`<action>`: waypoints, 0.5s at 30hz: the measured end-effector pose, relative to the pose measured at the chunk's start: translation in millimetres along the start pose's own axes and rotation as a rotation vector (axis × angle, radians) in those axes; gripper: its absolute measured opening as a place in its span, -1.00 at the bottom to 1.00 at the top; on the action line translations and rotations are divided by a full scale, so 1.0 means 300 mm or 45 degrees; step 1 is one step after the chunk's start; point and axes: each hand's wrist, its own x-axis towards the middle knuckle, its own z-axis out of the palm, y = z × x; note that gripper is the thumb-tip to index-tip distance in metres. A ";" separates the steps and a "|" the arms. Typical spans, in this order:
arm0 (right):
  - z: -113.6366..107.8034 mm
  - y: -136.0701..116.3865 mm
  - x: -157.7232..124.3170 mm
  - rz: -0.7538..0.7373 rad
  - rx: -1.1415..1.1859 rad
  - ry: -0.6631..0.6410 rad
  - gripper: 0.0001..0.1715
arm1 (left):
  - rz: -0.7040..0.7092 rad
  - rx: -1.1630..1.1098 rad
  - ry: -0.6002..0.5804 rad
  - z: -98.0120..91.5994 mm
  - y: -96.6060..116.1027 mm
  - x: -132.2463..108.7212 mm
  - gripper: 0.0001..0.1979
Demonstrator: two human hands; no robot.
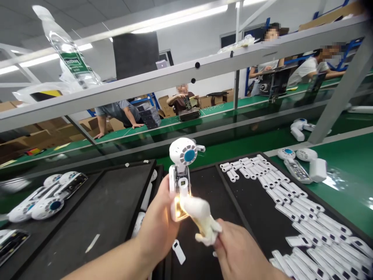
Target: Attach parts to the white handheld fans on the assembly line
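Observation:
My left hand is wrapped round the lower body of a white device, held upright. Its round, vented head has a blue centre, and a warm yellow light glows in its lower body. In my right hand is a white, soft-looking bundle, perhaps cloth, with finger-like ends. The bundle's upper end overlaps the front of the device; whether they touch I cannot tell. Below the hands, a small white cover piece with a dark window lies on the black tray.
Many white cover pieces lie in rows at right. Similar devices rest at left and on the green surface at right. A metal rail crosses above, bearing a plastic bottle. Several people work across the line.

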 end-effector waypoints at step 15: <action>0.030 0.216 -0.088 0.533 -0.631 -0.797 -0.81 | -0.230 0.237 0.196 -0.103 -0.014 0.188 -0.63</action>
